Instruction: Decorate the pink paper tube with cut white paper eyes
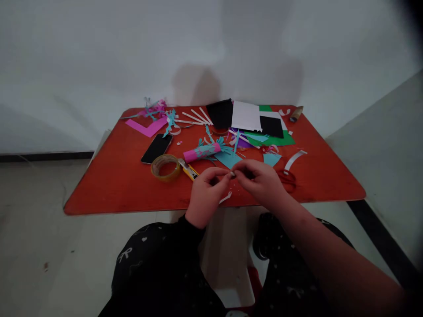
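We pinch a tiny, pale scrap (pixel 233 174) with left hand (pixel 205 193) and right hand (pixel 261 181), curled above the near tabletop (pixel 112 185).

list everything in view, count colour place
table: 1, red, centre
phone: 1, black, left
tape: 1, yellow, left
cutter: 1, yellow, middle
tube: 1, pink/blue, middle
roll: 1, brown, far right
sticks: several, white, far middle
sheets: several, mixed, far side
scraps: many, mixed, scattered
handle loops: unclear, red, right
walls: 2, grey, behind, right
floor: 1, pale, below
piece: 1, whitish, middle
left hand: 1, black sleeve, at piece
right hand: 1, bare, at piece
trouser legs: 2, black, below
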A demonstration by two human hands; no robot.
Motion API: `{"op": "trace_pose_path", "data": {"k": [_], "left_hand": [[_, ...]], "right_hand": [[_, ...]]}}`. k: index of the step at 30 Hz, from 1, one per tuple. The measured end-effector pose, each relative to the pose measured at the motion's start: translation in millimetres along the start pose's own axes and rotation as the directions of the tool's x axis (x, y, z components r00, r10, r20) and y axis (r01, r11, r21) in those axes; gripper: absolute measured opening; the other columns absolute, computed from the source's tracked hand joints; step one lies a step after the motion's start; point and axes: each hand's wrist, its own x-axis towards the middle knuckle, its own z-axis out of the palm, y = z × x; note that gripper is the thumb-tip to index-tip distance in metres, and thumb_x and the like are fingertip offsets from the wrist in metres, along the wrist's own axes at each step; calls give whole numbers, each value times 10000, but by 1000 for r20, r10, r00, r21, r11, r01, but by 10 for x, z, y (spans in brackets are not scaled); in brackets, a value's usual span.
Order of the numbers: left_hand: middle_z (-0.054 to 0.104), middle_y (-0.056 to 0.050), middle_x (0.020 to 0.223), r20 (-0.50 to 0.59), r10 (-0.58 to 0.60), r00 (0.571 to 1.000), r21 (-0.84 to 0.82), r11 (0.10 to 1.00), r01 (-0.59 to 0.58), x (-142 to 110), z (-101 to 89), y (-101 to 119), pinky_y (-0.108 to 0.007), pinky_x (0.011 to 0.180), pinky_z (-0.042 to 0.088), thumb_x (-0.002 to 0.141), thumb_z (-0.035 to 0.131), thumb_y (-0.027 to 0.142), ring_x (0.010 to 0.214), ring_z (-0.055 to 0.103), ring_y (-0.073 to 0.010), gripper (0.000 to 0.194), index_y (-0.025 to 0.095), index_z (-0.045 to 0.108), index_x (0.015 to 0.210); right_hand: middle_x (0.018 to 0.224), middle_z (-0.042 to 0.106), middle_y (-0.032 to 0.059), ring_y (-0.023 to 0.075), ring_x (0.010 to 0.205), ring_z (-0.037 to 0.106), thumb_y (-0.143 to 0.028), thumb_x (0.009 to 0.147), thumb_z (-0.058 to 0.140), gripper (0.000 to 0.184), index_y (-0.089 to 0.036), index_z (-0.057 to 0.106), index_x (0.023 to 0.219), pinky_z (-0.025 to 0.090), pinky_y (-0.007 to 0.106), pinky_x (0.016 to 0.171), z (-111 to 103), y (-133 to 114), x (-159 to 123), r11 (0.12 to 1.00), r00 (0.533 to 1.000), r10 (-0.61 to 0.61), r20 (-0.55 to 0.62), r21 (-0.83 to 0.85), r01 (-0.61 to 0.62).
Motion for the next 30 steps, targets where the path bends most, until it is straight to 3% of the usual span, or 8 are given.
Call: {"op": "trace_pose_path", "data": {"k": [11,24,30], "left_hand": [[709,-32,805,-20,44,999,51,998,-43,-23,10,69,-255,650,444,825,722,308,670,551,-128,139,173,753,839],[709,-29,755,-13,-97,995,-74,993,96,-17,-4,121,-246,605,432,803,757,406,676,573,-134,234,177,768,843],[683,-17,719,-10,-100,995,-71,993,99,-16,-17,115,-241,585,415,795,767,432,639,534,-120,258,179,773,842]], "right_hand": [[728,694,-2,119,602,573,-196,878,622,71,-208,690,864,421,242,573,-11,-13,-21,995,999,-53,-1,-83,53],[799,710,16,137,641,655,-253,928,614,97,-215,702,946,522,275,612,-7,49,-19,980,998,53,25,190,-56],[832,722,26,145,690,676,-254,917,645,80,-210,700,956,541,275,635,-12,28,-17,980,999,33,11,195,-35]]}}
